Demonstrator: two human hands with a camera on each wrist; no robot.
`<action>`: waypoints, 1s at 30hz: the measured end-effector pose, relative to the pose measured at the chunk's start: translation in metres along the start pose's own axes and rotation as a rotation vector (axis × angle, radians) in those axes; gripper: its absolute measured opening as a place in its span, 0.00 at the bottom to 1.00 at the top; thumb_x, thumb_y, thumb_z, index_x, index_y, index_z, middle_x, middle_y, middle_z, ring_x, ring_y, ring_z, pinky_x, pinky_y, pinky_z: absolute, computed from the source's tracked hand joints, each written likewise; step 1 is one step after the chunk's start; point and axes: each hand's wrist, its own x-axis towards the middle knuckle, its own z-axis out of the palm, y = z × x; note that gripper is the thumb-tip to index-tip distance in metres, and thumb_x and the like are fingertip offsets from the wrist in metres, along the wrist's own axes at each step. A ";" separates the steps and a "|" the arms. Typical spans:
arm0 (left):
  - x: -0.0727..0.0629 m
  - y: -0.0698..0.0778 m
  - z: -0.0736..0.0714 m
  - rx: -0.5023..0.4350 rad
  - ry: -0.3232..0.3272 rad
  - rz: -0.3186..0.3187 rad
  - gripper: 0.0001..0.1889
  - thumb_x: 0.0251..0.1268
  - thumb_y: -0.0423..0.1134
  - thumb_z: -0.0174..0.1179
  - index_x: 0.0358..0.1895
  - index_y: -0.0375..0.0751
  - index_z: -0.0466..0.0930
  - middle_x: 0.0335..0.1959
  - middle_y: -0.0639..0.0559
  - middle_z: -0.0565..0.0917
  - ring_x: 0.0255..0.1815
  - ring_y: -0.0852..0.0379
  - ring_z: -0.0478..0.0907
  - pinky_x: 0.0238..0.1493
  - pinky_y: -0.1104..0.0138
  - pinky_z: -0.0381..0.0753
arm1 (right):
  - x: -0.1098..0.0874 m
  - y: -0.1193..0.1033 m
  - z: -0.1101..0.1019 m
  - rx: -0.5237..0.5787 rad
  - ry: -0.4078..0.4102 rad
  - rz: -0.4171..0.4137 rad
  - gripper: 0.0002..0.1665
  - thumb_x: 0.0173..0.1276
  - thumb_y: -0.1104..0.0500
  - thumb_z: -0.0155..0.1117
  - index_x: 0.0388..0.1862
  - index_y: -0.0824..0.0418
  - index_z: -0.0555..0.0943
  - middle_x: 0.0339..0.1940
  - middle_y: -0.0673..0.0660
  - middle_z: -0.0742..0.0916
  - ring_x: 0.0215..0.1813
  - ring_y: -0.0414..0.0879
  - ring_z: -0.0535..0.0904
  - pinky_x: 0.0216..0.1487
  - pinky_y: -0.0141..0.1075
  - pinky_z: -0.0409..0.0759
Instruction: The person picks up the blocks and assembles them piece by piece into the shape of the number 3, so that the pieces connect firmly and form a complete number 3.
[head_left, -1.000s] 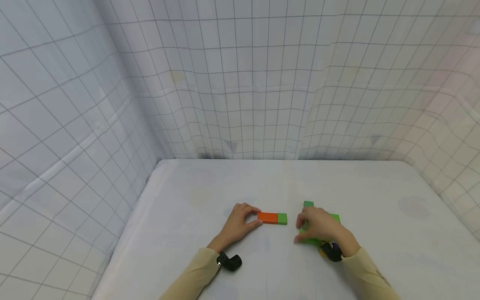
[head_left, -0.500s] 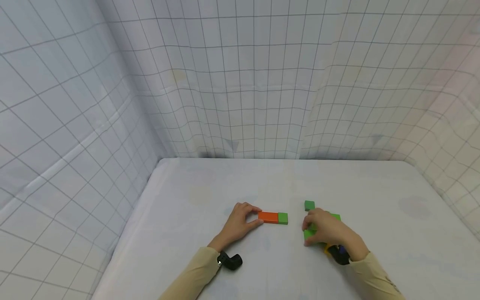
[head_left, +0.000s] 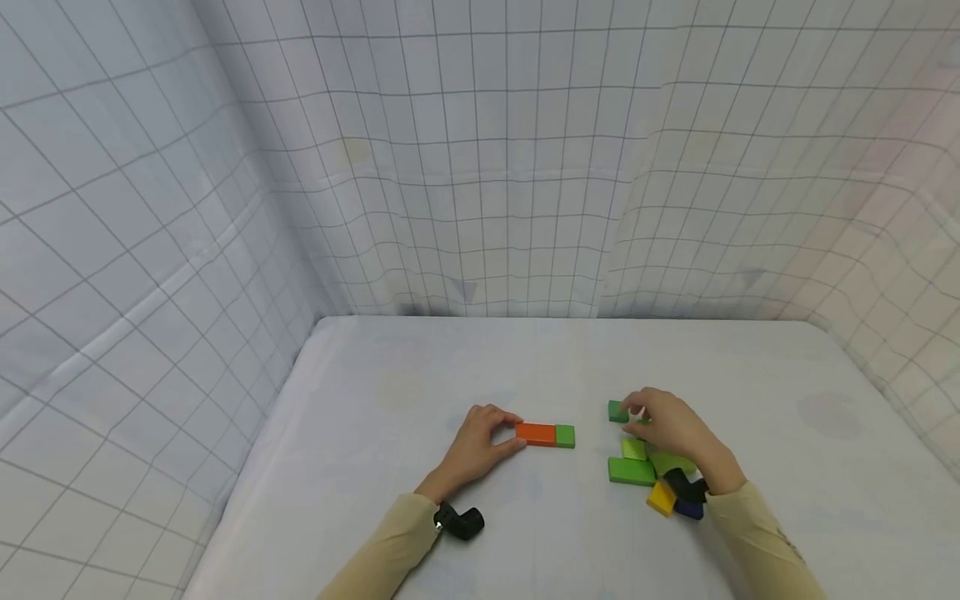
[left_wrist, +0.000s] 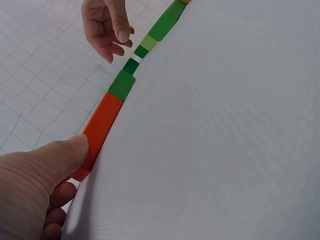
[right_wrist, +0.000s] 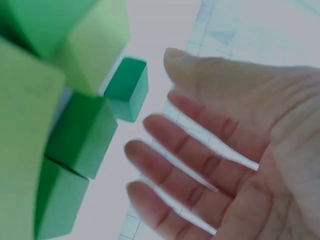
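Note:
My left hand (head_left: 501,434) pinches the left end of an orange block (head_left: 535,434) lying flat on the white table (head_left: 420,392); a green block (head_left: 565,437) butts against its right end. In the left wrist view the thumb (left_wrist: 67,154) presses the orange block (left_wrist: 102,124), with the green block (left_wrist: 121,84) beyond it. My right hand (head_left: 639,411) hovers over a small green cube (head_left: 617,411), fingers straight and spread, holding nothing. The right wrist view shows that open hand (right_wrist: 165,165) beside the green cube (right_wrist: 127,87).
A loose pile lies just before the right hand: a light green block (head_left: 633,448), a flat green block (head_left: 632,471), a yellow block (head_left: 662,497) and a blue one (head_left: 688,509). Gridded cloth walls (head_left: 480,167) enclose the table at the back and both sides.
My right hand has lifted off the green pile and moved back toward the small green cube, uncovering the pile's blocks. The left hand and the orange block have stayed put.

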 end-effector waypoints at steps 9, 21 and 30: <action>-0.002 -0.001 0.001 -0.018 -0.003 -0.006 0.15 0.57 0.46 0.68 0.47 0.48 0.83 0.41 0.59 0.79 0.43 0.59 0.67 0.47 0.64 0.68 | 0.019 0.006 0.001 -0.064 -0.077 0.061 0.20 0.58 0.65 0.68 0.50 0.69 0.80 0.43 0.61 0.82 0.42 0.54 0.77 0.44 0.48 0.76; 0.000 0.000 -0.001 -0.006 0.005 0.008 0.15 0.57 0.46 0.68 0.47 0.48 0.83 0.40 0.59 0.79 0.42 0.59 0.67 0.46 0.64 0.67 | 0.046 -0.006 0.011 -0.063 -0.080 0.043 0.14 0.58 0.67 0.69 0.44 0.69 0.83 0.39 0.58 0.84 0.39 0.51 0.78 0.40 0.44 0.76; 0.000 0.000 0.000 -0.016 0.000 0.012 0.15 0.57 0.45 0.68 0.47 0.47 0.83 0.41 0.58 0.79 0.43 0.59 0.67 0.47 0.64 0.67 | 0.062 -0.023 0.021 -0.074 -0.101 0.003 0.14 0.57 0.68 0.69 0.44 0.69 0.83 0.37 0.57 0.84 0.42 0.53 0.78 0.45 0.46 0.76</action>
